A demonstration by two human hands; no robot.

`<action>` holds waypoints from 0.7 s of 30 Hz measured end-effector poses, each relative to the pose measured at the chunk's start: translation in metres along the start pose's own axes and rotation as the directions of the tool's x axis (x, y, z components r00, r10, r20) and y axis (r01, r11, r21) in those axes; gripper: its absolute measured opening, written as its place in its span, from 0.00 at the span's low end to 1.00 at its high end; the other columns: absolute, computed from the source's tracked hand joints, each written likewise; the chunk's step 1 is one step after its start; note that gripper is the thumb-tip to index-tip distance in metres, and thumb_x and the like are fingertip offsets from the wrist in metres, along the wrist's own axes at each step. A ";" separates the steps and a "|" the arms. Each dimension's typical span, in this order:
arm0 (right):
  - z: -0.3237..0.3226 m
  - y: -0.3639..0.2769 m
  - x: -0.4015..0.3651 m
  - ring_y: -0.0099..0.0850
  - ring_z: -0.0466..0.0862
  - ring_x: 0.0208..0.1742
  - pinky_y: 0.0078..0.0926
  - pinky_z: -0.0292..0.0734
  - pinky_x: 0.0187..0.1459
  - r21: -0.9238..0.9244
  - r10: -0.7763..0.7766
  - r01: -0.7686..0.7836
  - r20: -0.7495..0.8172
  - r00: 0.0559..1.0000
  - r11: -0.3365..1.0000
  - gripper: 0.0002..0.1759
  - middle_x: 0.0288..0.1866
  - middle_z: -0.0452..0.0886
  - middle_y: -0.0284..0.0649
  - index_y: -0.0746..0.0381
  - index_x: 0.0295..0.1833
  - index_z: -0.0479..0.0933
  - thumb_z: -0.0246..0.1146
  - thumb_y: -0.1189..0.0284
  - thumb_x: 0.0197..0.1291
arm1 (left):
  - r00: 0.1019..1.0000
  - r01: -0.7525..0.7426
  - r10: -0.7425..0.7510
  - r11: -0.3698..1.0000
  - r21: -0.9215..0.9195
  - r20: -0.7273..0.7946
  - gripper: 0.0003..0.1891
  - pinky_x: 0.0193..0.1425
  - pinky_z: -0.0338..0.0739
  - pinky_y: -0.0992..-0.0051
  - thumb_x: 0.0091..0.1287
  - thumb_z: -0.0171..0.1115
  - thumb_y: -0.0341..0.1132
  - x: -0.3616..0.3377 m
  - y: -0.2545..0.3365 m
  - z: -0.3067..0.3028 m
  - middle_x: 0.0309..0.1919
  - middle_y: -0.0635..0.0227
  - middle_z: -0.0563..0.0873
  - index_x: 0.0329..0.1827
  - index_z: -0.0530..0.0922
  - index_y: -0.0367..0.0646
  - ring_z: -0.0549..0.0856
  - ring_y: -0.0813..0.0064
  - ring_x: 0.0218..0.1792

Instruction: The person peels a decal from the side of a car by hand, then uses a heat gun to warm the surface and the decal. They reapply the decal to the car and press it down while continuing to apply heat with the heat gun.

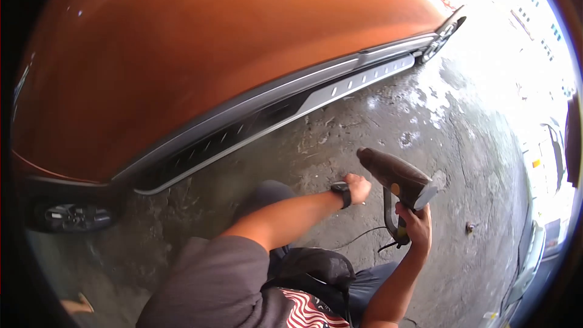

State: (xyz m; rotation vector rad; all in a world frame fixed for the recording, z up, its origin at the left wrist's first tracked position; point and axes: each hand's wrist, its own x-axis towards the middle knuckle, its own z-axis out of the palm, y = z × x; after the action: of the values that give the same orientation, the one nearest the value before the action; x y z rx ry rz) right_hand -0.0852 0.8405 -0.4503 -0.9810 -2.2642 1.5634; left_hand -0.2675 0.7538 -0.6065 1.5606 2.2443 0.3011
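My right hand (418,226) is wrapped round the handle of a dark heat gun (398,173). Its nozzle points up and to the left, and a cord trails from the handle's base. To the left of the heat gun is my left hand (358,189), with a black watch (343,193) on the wrist. Its fingers are curled closed. A small pale bit shows at their lower edge, too little to name. Both hands are above the concrete floor, apart from the car.
An orange car (231,36) fills the upper left, with a running board (340,88) along its lower side and a wheel (76,215) at left. A small object (470,228) lies on the stained concrete floor (461,146) at right. Another person's hand or foot (78,305) shows at lower left.
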 end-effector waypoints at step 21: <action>0.131 -0.106 0.057 0.22 0.79 0.35 0.27 0.75 0.40 -0.252 -0.312 0.363 0.219 0.924 0.897 0.15 0.35 0.86 0.32 0.69 0.52 0.84 0.68 0.72 0.64 | 0.827 -0.557 -0.265 -0.502 -0.661 -0.495 0.30 0.72 0.75 0.70 0.83 0.50 0.52 0.037 -0.010 0.011 0.70 0.64 0.79 0.82 0.66 0.46 0.78 0.72 0.69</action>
State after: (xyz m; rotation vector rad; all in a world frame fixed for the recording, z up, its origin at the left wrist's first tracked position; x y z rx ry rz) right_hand -0.2387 0.7562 -0.4195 -0.4764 -2.6625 1.2350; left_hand -0.2829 0.7841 -0.6271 0.4807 0.5501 2.3211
